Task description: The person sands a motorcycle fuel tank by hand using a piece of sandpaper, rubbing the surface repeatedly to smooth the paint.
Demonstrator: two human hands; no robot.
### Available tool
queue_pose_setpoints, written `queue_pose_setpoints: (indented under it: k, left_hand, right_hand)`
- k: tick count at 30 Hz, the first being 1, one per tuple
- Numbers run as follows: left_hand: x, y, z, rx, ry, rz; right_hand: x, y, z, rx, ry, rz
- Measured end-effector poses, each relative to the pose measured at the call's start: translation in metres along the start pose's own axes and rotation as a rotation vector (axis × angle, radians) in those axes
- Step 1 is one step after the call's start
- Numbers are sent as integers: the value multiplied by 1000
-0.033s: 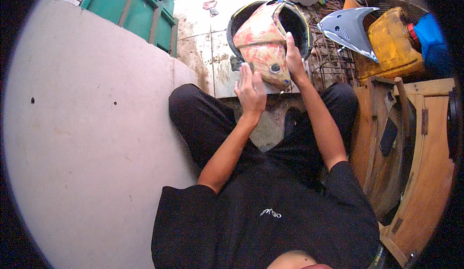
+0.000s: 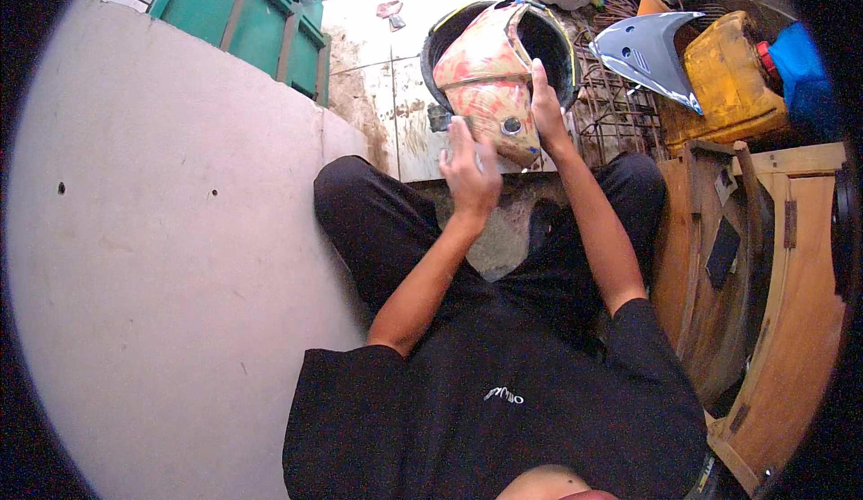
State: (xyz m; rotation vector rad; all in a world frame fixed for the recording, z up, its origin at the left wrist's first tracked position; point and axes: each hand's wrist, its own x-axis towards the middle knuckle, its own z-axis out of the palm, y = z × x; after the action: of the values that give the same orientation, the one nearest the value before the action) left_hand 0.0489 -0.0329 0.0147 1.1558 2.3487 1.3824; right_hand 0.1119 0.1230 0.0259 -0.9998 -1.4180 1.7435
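Note:
A curved motorcycle fairing panel (image 2: 490,100), cream with worn red streaks and a round hole low down, leans on a round black tub (image 2: 440,41). My right hand (image 2: 547,115) holds its right edge, one digit stretched upward along it; the other fingers are partly hidden. My left hand (image 2: 469,176) is at the panel's lower left edge, fingers stretched out and slightly blurred. Whether anything lies under that palm cannot be made out. Just beyond its fingertips is a small dark object (image 2: 438,119).
White tiles (image 2: 364,46) with brown dirt lie under the tub. A metal rod grid (image 2: 620,113), a grey panel (image 2: 643,46) and a yellow jerrycan (image 2: 733,73) crowd the right. Nearer stands a wooden frame (image 2: 791,275). A pale wall (image 2: 180,257) and green crate (image 2: 243,23) border the left.
My left hand has shifted slightly right and is more blurred. The panel and my right hand look almost unmoved.

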Motion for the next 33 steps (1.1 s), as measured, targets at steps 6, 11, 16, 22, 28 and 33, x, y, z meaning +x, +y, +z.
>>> queue_pose_setpoints:
  k: [6, 11, 16, 22, 28, 33]
  left_hand:
    - [-23, -2, -5, 197, -176, 439]
    - [-46, 11, -6, 36, -99, 382]
    - [-18, 7, 4, -78, 43, 29]
    - [-39, 4, 10, 248, -252, 564]
    - [-61, 8, 12, 106, -241, 520]
    - [-38, 3, 19, -32, -49, 242]
  right_hand:
    - [-1, -1, 0, -50, 27, -39]
    - [-2, -4, 4, -43, 58, -25]
    - [-2, -3, 3, 12, -10, -27]
    - [8, 11, -9, -125, 70, -50]
    - [10, 14, -13, -67, 64, -61]
    - [1, 1, 1, 7, -28, -54]
